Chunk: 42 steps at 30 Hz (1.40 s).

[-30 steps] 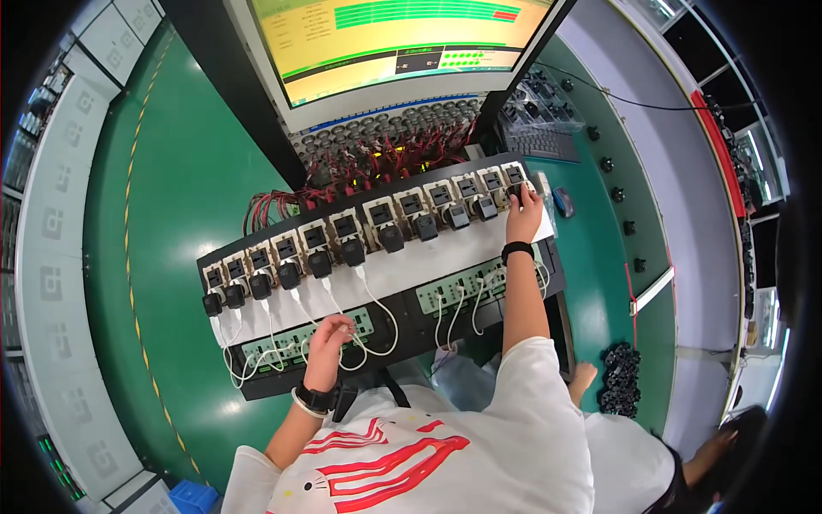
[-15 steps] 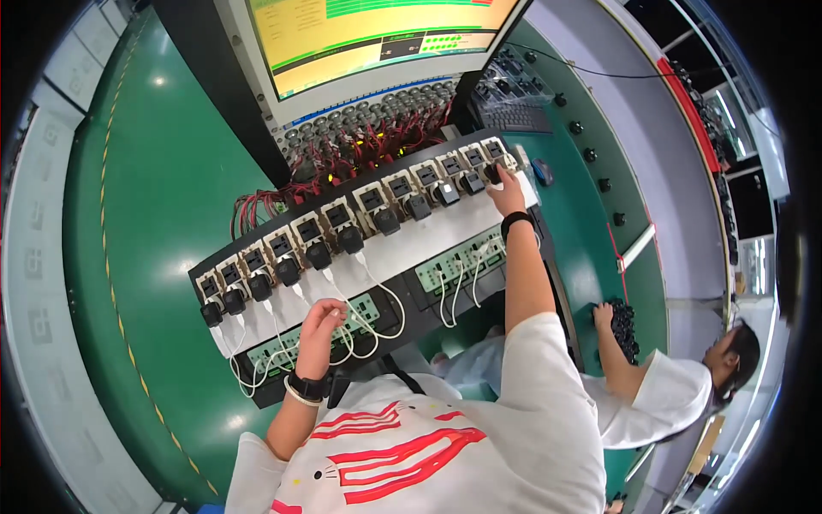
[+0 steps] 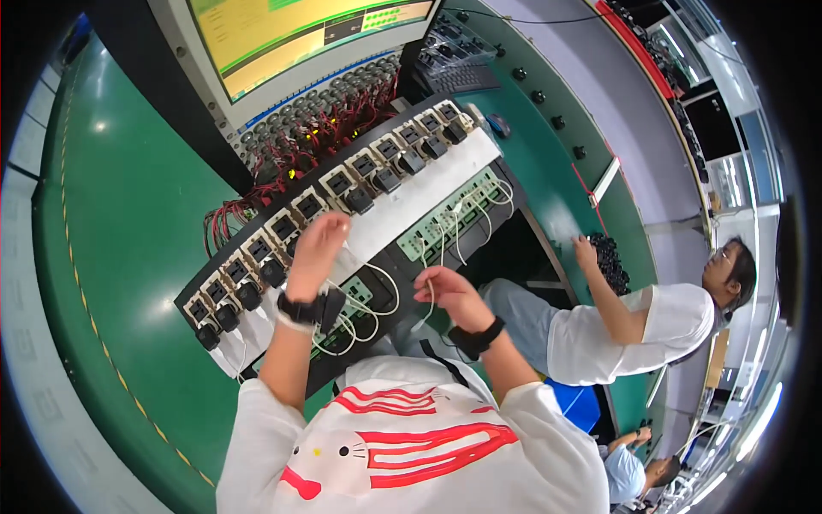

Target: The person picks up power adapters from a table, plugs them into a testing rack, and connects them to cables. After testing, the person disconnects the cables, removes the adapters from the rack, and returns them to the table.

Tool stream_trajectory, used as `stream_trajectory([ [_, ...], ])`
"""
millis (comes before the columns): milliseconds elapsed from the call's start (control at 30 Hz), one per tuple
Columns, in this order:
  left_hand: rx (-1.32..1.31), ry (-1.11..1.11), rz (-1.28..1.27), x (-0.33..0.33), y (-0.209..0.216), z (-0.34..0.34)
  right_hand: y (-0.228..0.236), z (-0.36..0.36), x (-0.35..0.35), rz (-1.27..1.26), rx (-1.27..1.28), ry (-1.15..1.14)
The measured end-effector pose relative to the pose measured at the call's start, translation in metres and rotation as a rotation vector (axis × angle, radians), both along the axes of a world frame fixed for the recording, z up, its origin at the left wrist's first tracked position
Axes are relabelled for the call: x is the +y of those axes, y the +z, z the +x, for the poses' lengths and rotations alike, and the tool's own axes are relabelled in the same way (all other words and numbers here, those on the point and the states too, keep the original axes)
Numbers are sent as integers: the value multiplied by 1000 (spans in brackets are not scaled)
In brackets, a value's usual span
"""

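Note:
A slanted row of power sockets [image 3: 338,182] runs across the bench, with black plug-in chargers [image 3: 358,201] in many of them. Over the middle of this row is my left hand [image 3: 318,250], its fingers bent together; whatever they grip is hidden, and a charger behind the hand is partly covered. My right hand [image 3: 455,295] is lower, in front of the green circuit panel [image 3: 454,208], its thumb and fingers closed round a white cable [image 3: 430,301]. Other white cables loop from that panel and from the left green panel [image 3: 355,291].
A monitor [image 3: 317,34] stands behind the sockets, above bundled red wires [image 3: 330,141]. To the right are a keyboard [image 3: 462,77], a mouse [image 3: 498,126] and a heap of black parts [image 3: 606,261]. A co-worker [image 3: 638,334] sits there, one hand at the heap.
My right hand has left the far right charger and come down to a white cable. My left hand has moved up over the sockets. The whole view has shifted.

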<state>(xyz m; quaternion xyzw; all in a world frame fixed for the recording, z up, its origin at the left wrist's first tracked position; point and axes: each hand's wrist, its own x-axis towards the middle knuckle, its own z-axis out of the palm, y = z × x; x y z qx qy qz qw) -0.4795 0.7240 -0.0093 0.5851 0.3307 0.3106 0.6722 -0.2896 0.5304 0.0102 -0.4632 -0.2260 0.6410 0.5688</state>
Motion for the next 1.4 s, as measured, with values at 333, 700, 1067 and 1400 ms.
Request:
stream_trajectory([
  [333, 695, -251, 557, 78, -65, 79, 108, 9, 61, 100, -644, -119],
  [700, 782, -209, 423, 74, -59, 85, -124, -23, 146, -48, -820, -209],
  [1067, 771, -234, 316, 81, -55, 89, -123, -38, 141, -137, -740, -332],
  [1400, 748, -208, 365, 80, -57, 89, -113, -43, 139, -170, -862, -331],
])
